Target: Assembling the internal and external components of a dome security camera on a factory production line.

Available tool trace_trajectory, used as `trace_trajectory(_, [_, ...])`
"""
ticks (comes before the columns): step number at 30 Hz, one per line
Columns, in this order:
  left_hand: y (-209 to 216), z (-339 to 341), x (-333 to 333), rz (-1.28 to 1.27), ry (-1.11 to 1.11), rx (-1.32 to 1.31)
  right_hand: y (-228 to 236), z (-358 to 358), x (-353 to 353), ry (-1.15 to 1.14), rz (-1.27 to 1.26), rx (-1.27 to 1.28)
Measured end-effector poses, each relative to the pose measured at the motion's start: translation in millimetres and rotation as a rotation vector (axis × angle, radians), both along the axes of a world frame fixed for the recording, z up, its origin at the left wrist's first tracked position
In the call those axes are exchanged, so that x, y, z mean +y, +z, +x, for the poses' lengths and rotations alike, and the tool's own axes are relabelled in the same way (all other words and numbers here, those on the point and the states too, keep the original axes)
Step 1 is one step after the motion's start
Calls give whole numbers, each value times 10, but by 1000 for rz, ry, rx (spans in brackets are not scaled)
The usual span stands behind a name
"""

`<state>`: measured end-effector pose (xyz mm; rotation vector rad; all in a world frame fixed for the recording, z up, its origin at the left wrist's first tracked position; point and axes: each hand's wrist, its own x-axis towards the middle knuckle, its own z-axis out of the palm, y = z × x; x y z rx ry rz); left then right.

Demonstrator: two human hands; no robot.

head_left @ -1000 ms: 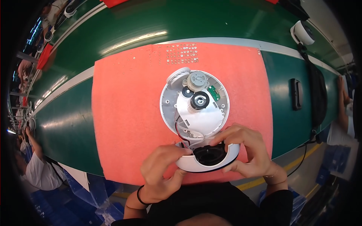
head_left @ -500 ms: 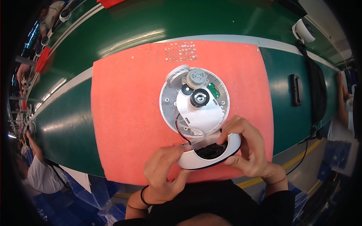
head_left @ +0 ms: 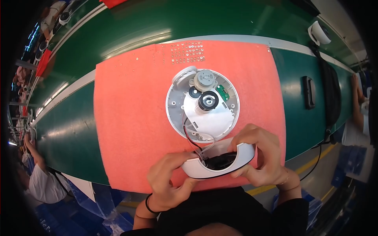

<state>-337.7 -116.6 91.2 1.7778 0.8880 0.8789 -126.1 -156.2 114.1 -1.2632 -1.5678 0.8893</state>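
Note:
A white curved housing (head_left: pixel 192 168) with a black inner part is held between my two hands, just above the mat's near edge. My left hand (head_left: pixel 167 179) grips its left end, fingers on top and thumb below. Around its right end my right hand (head_left: pixel 263 159) is closed, thumb underneath. Thin black and white wires (head_left: pixel 188 135) run from the housing to a round white base (head_left: pixel 176 118) lying open beyond it. Inside that base are a white plate (head_left: pixel 210 121), a grey motor (head_left: pixel 205 78), a black cylindrical part (head_left: pixel 208 101) and a small green circuit board (head_left: pixel 223 92).
Under the base lies a pink foam mat (head_left: pixel 130 118) with rows of small screws (head_left: pixel 188 52) at its far side. A black oblong object (head_left: pixel 309 93) and a black bag (head_left: pixel 331 92) rest on the green table at right. A white device (head_left: pixel 319 33) stands at far right. Co-workers sit on both sides.
The housing has tilted in my hands, showing more of its inner wall and cavity, and its left end has shifted slightly left. The round base has hardly moved.

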Motion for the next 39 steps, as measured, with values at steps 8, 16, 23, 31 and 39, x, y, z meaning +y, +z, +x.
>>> trace_trajectory(8, [-159, -54, 40, -53, -57, -334, -152, 176, -72, 136, 148, -91])
trace_trajectory(16, [-214, -58, 90, 140, -168, -290, -302, 115, -252, 95, 349, -181])
trace_trajectory(23, [-517, -94, 46, -73, -207, -440, -416, 116, -351, 222, 96, -11])
trace_trajectory(31, [-528, -124, 36, -19, -240, -207, -514, 126, -342, 236, 53, 183])
trace_trajectory(39, [-345, -132, 1, -187, -296, -87, -319, 133, -244, 324, -437, 236])
